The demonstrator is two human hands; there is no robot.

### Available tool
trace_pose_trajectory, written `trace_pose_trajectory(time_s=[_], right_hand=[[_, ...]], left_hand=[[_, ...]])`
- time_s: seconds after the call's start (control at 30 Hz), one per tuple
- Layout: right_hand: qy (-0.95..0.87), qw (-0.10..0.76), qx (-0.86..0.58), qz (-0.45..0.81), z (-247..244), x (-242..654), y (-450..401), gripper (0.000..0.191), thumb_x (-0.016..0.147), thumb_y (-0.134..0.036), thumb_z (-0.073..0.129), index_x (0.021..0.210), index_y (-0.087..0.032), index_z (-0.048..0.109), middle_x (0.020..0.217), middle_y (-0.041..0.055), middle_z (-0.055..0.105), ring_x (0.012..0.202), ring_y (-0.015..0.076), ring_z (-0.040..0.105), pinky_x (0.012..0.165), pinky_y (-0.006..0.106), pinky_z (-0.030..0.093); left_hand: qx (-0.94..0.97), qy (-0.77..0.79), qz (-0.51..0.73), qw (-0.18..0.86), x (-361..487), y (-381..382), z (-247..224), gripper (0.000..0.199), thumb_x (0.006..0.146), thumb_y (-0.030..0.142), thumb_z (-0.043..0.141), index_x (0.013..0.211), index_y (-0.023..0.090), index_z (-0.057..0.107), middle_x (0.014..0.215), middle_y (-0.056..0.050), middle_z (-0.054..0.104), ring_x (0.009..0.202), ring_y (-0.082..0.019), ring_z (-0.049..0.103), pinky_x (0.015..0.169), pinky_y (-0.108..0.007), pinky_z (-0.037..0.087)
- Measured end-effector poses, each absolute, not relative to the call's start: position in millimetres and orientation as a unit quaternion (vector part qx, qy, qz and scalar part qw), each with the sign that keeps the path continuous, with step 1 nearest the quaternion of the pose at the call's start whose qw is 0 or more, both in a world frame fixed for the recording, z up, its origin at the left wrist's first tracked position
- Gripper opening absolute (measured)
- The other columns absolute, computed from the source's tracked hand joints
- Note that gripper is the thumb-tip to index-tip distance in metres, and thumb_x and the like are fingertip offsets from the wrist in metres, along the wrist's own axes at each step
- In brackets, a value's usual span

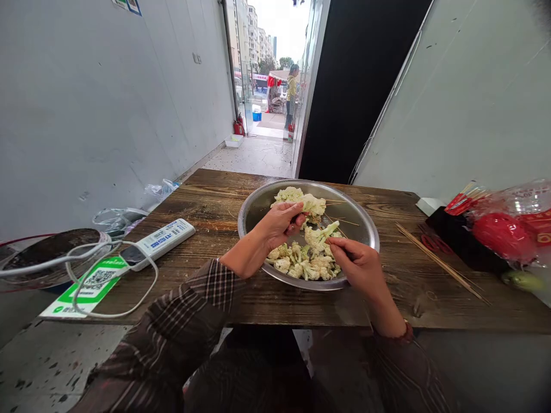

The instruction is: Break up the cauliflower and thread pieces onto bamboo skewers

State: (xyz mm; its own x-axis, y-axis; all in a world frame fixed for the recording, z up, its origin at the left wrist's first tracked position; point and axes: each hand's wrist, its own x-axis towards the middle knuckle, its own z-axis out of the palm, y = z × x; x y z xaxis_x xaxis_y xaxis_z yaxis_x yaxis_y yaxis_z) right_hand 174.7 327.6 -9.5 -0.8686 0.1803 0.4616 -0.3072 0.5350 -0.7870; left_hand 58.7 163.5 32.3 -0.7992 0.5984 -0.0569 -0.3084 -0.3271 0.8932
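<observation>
A wide steel bowl [373, 229] of cauliflower stands on the dark wooden table, with both hands over it. My left hand [282, 223] is closed, thumb and fingers pinching a pale cauliflower floret [314, 205]. Lower and to the right, my right hand [355, 261] pinches what looks like a thin wooden skewer, mostly hidden by the fingers. Just beside those fingertips is another floret [318, 238], its stem pointing up and right; whether the skewer pierces it I cannot tell. Loose florets [301, 267] fill the bowl's near side. Several skewers [344, 221] stick out from cauliflower at the far side.
Bare skewers [439, 261] lie right of the bowl, near red-handled scissors [434, 241] and a black box [467, 244] with red packets. At left are a white power bank-like device [166, 241], a cable [150, 281] and a green QR card [92, 287]. Someone [292, 94] stands outside the doorway.
</observation>
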Motion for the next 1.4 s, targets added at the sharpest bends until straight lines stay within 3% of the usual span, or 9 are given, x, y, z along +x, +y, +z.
trace_pose_trajectory(time_s=[0.47, 0.93, 1.4], right_hand=[[-0.836, 0.259, 0.021, 0.483, -11.1, 173.8, 328.8, 0.023, 0.085, -0.03, 0.056, 0.094, -0.018, 0.073, 0.09, 0.0076, 0.074, 0.077, 0.0192, 0.067, 0.07, 0.031, 0.052], [-0.847, 0.261, 0.031, 0.462, -10.3, 173.8, 327.5, 0.021, 0.085, -0.029, 0.056, 0.092, -0.019, 0.074, 0.091, 0.0064, 0.075, 0.079, 0.0197, 0.069, 0.071, 0.031, 0.054], [-0.844, 0.272, 0.03, 0.462, -10.8, 173.9, 327.4, 0.022, 0.084, -0.029, 0.057, 0.09, -0.019, 0.075, 0.087, 0.0064, 0.075, 0.075, 0.0189, 0.069, 0.067, 0.029, 0.054]], left_hand=[[0.178, 0.516, 0.798, 0.254, 59.4, 164.0, 34.1, 0.03, 0.07, 0.035, 0.073, 0.065, 0.012, 0.054, 0.058, 0.0, 0.055, 0.042, -0.002, 0.041, 0.037, -0.017, 0.021], [0.187, 0.569, 0.775, 0.201, 62.7, 163.6, 34.7, 0.033, 0.078, 0.034, 0.066, 0.062, 0.014, 0.045, 0.054, 0.003, 0.046, 0.039, -0.001, 0.033, 0.037, -0.014, 0.019], [0.237, 0.617, 0.74, 0.124, 60.4, 165.5, 30.6, 0.035, 0.077, 0.037, 0.064, 0.058, 0.014, 0.047, 0.053, 0.004, 0.046, 0.042, -0.002, 0.035, 0.04, -0.017, 0.023]])
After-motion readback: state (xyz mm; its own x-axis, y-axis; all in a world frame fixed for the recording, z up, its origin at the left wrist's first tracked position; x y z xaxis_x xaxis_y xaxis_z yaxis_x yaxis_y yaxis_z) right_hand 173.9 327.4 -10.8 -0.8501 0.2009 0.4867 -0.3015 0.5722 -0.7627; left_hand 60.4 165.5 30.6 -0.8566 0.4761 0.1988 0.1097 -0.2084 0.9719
